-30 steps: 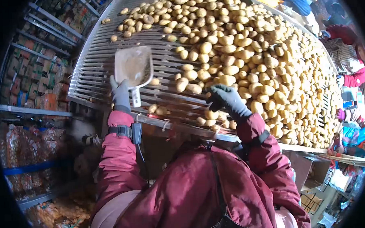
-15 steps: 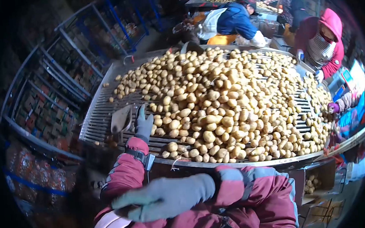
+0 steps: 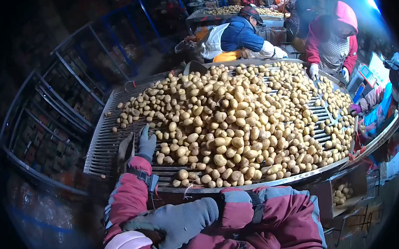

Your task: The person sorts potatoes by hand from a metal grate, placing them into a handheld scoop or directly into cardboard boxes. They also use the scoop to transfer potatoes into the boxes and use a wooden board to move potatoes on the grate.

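Observation:
My left hand point(image 3: 146, 143), in a grey glove, is over the slatted metal sorting table point(image 3: 106, 139) at the left edge of a large heap of potatoes point(image 3: 235, 118). Its fingers are stretched out and I see nothing in them. Close on its left stands a flat, tilted plate-like piece point(image 3: 126, 147), seen nearly edge-on. My right hand point(image 3: 181, 222), also gloved in grey, reaches across my body to the left sleeve point(image 3: 128, 196). The fingers of that hand curl round a dark spot, and what they hold there is hidden. A lilac band point(image 3: 127, 247) lies just left of it.
A person in a blue jacket point(image 3: 242, 33) leans at the table's far side. Another in a red hood point(image 3: 334, 40) works at the far right, and a purple-gloved hand point(image 3: 354, 109) is at the right edge. Metal racks point(image 3: 66, 86) stand left; a box of potatoes point(image 3: 343, 194) sits low right.
My view has shifted somewhat. The fingers of my right hand, stretched leftward before, now curl in by the left sleeve. The plate beside my left hand now appears more edge-on.

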`<control>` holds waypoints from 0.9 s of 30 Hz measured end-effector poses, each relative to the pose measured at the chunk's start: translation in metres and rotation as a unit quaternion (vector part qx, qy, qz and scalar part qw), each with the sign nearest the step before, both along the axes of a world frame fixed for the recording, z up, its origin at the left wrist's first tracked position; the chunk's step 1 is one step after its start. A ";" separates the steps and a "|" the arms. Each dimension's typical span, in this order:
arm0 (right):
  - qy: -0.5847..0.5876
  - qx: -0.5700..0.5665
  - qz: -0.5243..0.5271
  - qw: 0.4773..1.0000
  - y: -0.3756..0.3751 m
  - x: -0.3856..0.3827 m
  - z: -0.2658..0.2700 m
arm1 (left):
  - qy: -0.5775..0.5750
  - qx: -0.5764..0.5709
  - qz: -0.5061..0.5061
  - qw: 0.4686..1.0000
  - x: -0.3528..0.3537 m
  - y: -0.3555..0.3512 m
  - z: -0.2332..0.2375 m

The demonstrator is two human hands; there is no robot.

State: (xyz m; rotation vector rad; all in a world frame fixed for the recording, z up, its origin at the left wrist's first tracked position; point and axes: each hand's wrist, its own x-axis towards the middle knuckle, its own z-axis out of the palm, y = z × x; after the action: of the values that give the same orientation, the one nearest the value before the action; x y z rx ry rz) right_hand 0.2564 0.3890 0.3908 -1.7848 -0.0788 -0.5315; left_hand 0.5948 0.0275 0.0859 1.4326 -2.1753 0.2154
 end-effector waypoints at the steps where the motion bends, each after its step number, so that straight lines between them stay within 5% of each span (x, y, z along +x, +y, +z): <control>1: -0.047 -0.004 -0.003 0.999 -0.003 0.009 -0.003 | -0.005 -0.001 0.010 1.000 0.003 -0.003 0.001; 2: -0.042 -0.005 -0.003 0.999 -0.006 0.013 -0.005 | 0.057 0.020 -0.001 0.998 0.004 -0.005 0.000; 5: -0.014 0.010 0.006 1.000 -0.010 0.024 0.003 | 0.205 0.092 0.057 0.973 -0.056 0.076 0.090; 11: 0.008 -0.030 -0.081 0.996 -0.016 0.047 -0.006 | 0.223 0.147 -0.022 0.963 -0.027 0.075 0.054; 13: -0.066 -0.009 -0.149 0.987 -0.017 0.051 -0.011 | 0.230 0.167 -0.028 0.958 -0.033 0.088 0.064; 15: -0.060 0.039 -0.138 0.988 -0.020 0.050 -0.010 | 0.287 0.288 0.086 0.910 -0.070 0.121 0.114; 17: 0.018 0.155 -0.068 0.985 -0.027 0.035 0.005 | 0.281 0.276 0.038 0.919 -0.061 0.113 0.090; 19: -0.127 0.097 -0.169 0.973 -0.027 0.033 0.000 | 0.395 0.284 -0.013 0.873 -0.065 0.105 0.056; 20: -0.032 0.168 -0.098 0.980 -0.034 0.013 0.016 | 0.435 0.382 0.042 0.814 -0.097 0.126 0.092; 21: -0.031 0.182 -0.116 0.976 -0.032 0.004 0.011 | 0.482 0.321 -0.013 0.815 -0.098 0.117 0.057; 23: -0.136 0.149 -0.079 0.976 -0.033 -0.016 0.000 | 0.444 0.309 -0.048 0.840 -0.134 0.128 0.064; 25: -0.017 0.175 -0.004 0.984 -0.046 -0.051 -0.009 | 0.420 0.236 -0.102 0.870 -0.190 0.141 0.073; 27: 0.028 0.278 0.004 0.960 -0.048 -0.076 -0.023 | 0.550 0.374 -0.083 0.742 -0.225 0.129 0.018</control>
State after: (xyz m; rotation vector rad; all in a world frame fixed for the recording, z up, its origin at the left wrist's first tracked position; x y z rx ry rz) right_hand 0.1803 0.3407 0.3677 -1.2463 0.0967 -0.4417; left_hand 0.3702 0.1561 0.1041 1.1591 -1.3032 -1.3740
